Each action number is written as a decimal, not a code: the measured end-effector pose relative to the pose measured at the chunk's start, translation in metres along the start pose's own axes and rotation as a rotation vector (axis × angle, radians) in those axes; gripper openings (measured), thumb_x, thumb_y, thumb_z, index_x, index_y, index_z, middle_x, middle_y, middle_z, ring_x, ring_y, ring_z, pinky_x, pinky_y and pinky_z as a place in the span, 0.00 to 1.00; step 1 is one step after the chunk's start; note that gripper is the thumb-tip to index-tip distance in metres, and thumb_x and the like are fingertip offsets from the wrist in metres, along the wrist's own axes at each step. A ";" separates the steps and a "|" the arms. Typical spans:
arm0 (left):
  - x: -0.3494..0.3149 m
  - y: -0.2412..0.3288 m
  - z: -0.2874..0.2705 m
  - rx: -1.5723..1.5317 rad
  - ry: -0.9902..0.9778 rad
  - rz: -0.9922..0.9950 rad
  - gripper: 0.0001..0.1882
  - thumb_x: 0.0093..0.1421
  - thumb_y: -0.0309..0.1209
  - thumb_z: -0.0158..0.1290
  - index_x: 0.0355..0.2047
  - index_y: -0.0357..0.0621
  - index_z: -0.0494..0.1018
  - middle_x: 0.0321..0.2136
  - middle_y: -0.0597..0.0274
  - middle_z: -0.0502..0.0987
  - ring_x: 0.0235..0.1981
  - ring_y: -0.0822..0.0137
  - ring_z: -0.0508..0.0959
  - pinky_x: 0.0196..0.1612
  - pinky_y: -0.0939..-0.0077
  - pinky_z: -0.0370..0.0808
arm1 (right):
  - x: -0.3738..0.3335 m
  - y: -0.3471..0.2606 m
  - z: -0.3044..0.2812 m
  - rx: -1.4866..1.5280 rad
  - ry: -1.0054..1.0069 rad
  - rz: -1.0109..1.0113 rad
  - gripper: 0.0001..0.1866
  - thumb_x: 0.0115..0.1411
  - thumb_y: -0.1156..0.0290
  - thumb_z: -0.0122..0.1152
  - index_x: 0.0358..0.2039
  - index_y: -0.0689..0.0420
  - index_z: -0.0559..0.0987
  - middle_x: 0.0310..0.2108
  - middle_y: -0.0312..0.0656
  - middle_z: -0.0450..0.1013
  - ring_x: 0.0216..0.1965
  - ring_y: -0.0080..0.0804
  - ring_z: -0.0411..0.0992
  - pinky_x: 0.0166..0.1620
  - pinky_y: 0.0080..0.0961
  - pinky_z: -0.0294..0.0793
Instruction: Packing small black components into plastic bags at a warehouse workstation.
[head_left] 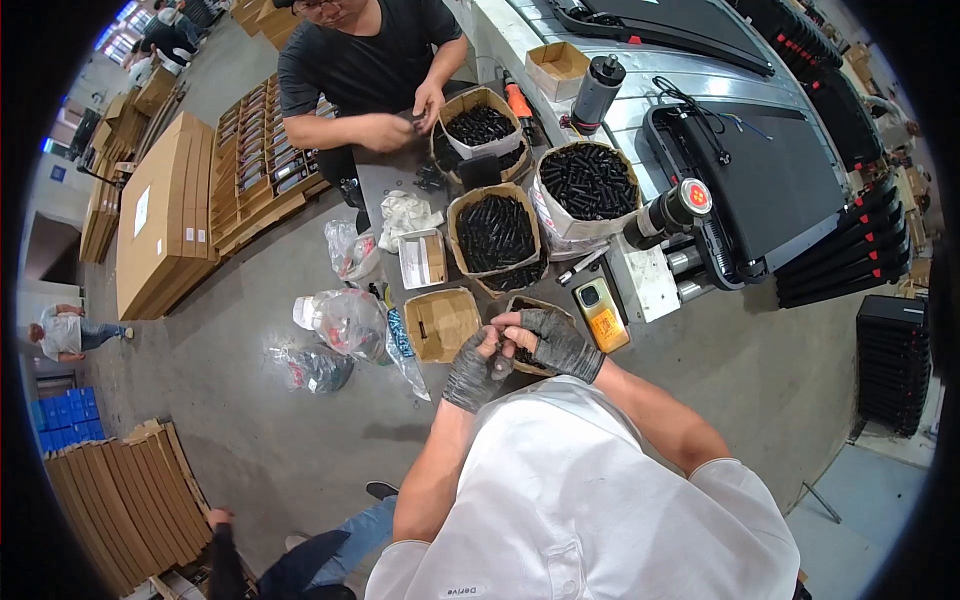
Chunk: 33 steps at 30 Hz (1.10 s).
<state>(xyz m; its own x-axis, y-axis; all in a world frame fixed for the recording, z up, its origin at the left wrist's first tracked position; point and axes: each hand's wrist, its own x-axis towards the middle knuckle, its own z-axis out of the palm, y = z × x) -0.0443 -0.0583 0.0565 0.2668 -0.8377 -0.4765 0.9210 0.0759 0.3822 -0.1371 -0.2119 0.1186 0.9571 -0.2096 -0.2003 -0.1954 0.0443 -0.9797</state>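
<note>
Both my hands wear grey fingerless gloves and meet close together over a small cardboard box of black parts (527, 303) at the table's near edge. My left hand (476, 368) is curled, fingers closed around a small dark part. My right hand (553, 338) pinches the same small part from the other side with its fingertips. The part itself is mostly hidden between the fingers.
Several open boxes of black cylindrical parts (495, 232) stand on the grey table (385, 180), plus an empty cardboard box (441, 322), a phone (601, 312) and plastic bags (345, 320). A person in a black shirt (365, 60) works at the far end. Treadmills (770, 170) lie right.
</note>
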 end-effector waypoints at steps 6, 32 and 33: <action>-0.023 0.014 -0.010 0.192 0.149 0.147 0.16 0.62 0.43 0.53 0.38 0.42 0.72 0.23 0.62 0.74 0.17 0.74 0.68 0.18 0.83 0.63 | -0.010 0.041 -0.036 -0.226 0.042 0.196 0.11 0.60 0.68 0.56 0.40 0.61 0.77 0.32 0.39 0.75 0.33 0.25 0.72 0.39 0.23 0.72; -0.047 -0.014 -0.042 0.098 0.228 0.167 0.13 0.63 0.40 0.52 0.37 0.42 0.72 0.24 0.63 0.75 0.19 0.73 0.71 0.20 0.82 0.65 | 0.020 0.147 -0.018 -1.398 -0.648 0.099 0.10 0.50 0.70 0.56 0.32 0.53 0.83 0.31 0.47 0.78 0.36 0.47 0.77 0.36 0.37 0.76; -0.045 -0.014 -0.042 0.126 0.251 0.155 0.13 0.63 0.40 0.52 0.37 0.42 0.72 0.24 0.63 0.75 0.19 0.73 0.71 0.20 0.82 0.66 | 0.022 0.149 -0.023 -1.357 -0.633 0.122 0.10 0.50 0.70 0.56 0.32 0.53 0.82 0.31 0.48 0.78 0.36 0.48 0.77 0.38 0.37 0.76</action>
<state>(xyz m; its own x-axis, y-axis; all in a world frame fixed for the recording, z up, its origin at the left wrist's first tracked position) -0.0575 0.0006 0.0393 0.4771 -0.6604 -0.5799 0.8259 0.1113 0.5527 -0.1501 -0.2323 -0.0314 0.7830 0.1899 -0.5923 0.0163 -0.9582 -0.2857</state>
